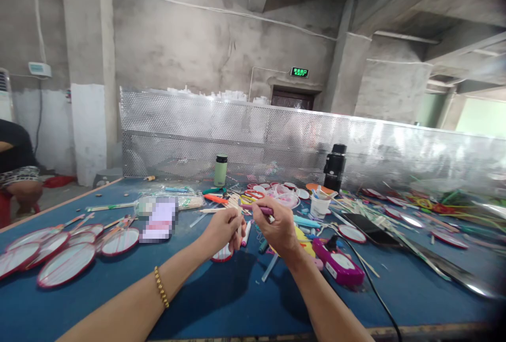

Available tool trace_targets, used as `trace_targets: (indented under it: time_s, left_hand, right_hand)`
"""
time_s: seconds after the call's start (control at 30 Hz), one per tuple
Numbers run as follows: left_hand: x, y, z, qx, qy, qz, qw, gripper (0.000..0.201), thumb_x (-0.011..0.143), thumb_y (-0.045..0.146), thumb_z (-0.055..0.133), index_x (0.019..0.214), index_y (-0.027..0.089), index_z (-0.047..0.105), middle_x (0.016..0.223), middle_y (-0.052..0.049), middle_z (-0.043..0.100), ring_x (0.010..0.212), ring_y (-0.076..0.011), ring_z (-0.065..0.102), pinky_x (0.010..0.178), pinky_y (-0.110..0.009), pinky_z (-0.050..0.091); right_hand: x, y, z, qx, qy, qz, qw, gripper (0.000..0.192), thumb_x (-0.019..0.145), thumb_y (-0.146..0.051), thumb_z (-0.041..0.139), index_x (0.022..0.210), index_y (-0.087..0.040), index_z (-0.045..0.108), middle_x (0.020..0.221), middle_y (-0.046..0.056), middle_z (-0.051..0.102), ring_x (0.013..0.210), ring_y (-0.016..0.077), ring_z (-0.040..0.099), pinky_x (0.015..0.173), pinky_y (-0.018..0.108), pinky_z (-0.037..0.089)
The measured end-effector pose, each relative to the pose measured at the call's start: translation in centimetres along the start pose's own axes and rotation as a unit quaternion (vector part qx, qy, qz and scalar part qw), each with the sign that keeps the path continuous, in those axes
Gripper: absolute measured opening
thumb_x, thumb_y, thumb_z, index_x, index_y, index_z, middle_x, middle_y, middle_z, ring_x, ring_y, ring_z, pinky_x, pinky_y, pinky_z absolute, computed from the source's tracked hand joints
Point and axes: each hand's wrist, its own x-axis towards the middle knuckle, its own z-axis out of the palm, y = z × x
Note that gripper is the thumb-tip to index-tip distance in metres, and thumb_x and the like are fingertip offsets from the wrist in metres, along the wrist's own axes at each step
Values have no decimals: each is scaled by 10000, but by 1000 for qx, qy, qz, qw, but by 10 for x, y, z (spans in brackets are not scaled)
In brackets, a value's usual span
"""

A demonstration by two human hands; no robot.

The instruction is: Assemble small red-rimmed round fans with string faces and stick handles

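Note:
My left hand [224,230] is closed in a pinch round a thin pale stick [239,216]. Just under it shows part of a small round white disc with a red rim [222,254]; whether the stick joins this disc is hidden by the fingers. My right hand [280,227] grips a purple pen-like tool [264,209], its tip pointing left toward the stick. Between the hands lies a white-and-pink marker-like piece [245,234]. A bundle of loose wooden sticks [235,199] and an orange-handled tool [215,199] are just beyond.
Several red-rimmed round fans [67,265] lie at left, near a phone [158,220]. At right are a purple power strip [339,264] with a black cable, a white cup [320,205] and a black flask [335,168]. A green bottle [221,170] stands behind. Someone [18,160] sits far left.

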Motion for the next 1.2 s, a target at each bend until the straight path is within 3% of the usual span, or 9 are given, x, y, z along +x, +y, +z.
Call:
trace_targets:
  time_s: [0.57, 1.2]
  left_hand:
    - [0, -3, -1, 7, -6, 3, 1000, 215, 842, 305, 442, 698, 158, 503, 517, -23, 623, 333, -117, 543, 289, -174, 374]
    - [-5, 6, 3, 16, -9, -5, 1000, 232, 829, 342, 453, 674, 172, 479, 471, -8, 604, 314, -105, 520, 300, -170, 373]
  right_hand:
    - [0, -1, -1, 14, 6, 6, 1000, 127, 837, -169, 552, 725, -170, 613, 674, 30, 650, 590, 123, 576, 579, 238, 450]
    - [-3, 2, 0, -18, 0, 9, 1000, 169, 847, -208, 527, 714, -173, 627, 607, -3, 576, 528, 99, 489, 528, 219, 407]
